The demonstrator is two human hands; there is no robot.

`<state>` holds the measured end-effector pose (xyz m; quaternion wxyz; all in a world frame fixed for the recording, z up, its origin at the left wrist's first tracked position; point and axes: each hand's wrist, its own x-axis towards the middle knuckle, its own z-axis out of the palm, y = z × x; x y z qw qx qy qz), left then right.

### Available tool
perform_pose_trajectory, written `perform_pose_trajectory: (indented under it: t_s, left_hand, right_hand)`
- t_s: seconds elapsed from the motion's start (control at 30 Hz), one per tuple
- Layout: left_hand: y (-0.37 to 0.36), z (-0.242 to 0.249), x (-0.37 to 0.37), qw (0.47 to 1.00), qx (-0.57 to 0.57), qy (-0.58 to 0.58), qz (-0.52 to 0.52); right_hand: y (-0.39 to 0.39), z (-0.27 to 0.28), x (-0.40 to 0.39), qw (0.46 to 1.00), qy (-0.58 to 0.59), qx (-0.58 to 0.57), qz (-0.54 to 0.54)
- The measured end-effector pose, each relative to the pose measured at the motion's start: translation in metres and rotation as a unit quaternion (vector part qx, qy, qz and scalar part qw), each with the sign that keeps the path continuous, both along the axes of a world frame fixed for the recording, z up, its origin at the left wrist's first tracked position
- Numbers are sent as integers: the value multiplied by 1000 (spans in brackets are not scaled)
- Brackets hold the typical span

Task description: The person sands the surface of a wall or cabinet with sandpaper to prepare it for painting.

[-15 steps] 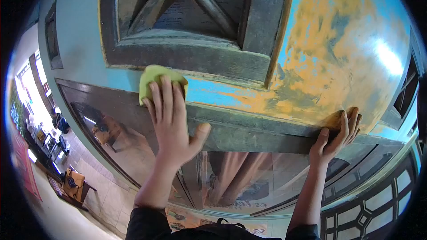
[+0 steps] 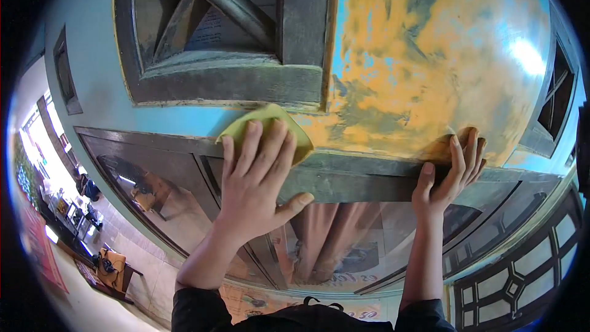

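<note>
My left hand presses a yellow-green sheet of what looks like sandpaper flat on the painted wall strip, just under the upper window's dark frame. Its fingers lie over the sheet with the thumb held out to the side; the sheet's underside is hidden and its edges curl up. Against the lower edge of the patchy orange and blue wall, my right hand rests with fingers spread and holds nothing. The fingertips touch the wall just above a dark wooden beam.
A dark wooden window frame with crossed bars stands above my left hand. Glass panes reflect the room below the beam. At the lower left, a brown bag sits on a piece of furniture. A patterned window grille is at lower right.
My left hand has slid to the right along the wall strip with the sheet, which is now tilted. The right hand stays at its place on the wall while the view shifts.
</note>
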<state>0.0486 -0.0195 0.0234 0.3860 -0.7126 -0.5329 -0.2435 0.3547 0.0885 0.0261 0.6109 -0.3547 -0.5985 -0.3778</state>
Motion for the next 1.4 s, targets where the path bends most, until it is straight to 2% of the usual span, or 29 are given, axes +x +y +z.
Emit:
perform_pose_trajectory:
  t_s: [0.07,0.2,0.4,0.57,0.67,0.7,0.8,0.93,0.97,1.0,1.13,1.23,1.27,1.33,1.4]
  left_hand:
    - [-1,5,13,998,-15,-56,-4]
    - [15,2,59,999,-6,-6,-49]
    - [32,48,111,991,-13,28,-129]
    - [49,69,150,979,2,76,-191]
    - [58,74,165,970,23,143,-197]
    - [61,78,166,962,49,155,-219]
    - [65,94,167,932,11,190,-309]
    - [68,91,150,933,32,148,-327]
    - [63,86,139,948,-7,168,-271]
    - [57,82,126,954,15,167,-248]
    - [47,75,71,973,69,169,-138]
    - [45,99,70,982,64,161,-80]
    - [43,111,71,984,57,155,-66]
    - [50,139,80,980,112,151,-68]
    - [49,169,99,980,150,123,-52]
  right_hand:
    - [2,-3,2,1000,-3,2,2]
    - [-1,-5,5,1000,2,-18,16]
    - [0,-18,22,997,-41,-41,57]
    - [-2,-23,47,983,-82,-36,162]
    - [-3,-17,52,959,-16,42,281]
    - [-10,-10,55,964,-52,80,250]
    - [-21,15,41,917,-145,109,356]
    - [-21,51,32,925,-202,24,320]
    - [-21,58,32,925,-224,-3,306]
    - [-20,64,33,925,-244,-28,291]
    - [-29,73,45,914,-380,-100,102]
    - [-16,102,61,895,-442,-48,33]
    - [-13,118,63,902,-430,-33,20]
    - [-10,159,66,915,-404,-8,-5]
    - [-7,199,67,941,-334,51,-32]
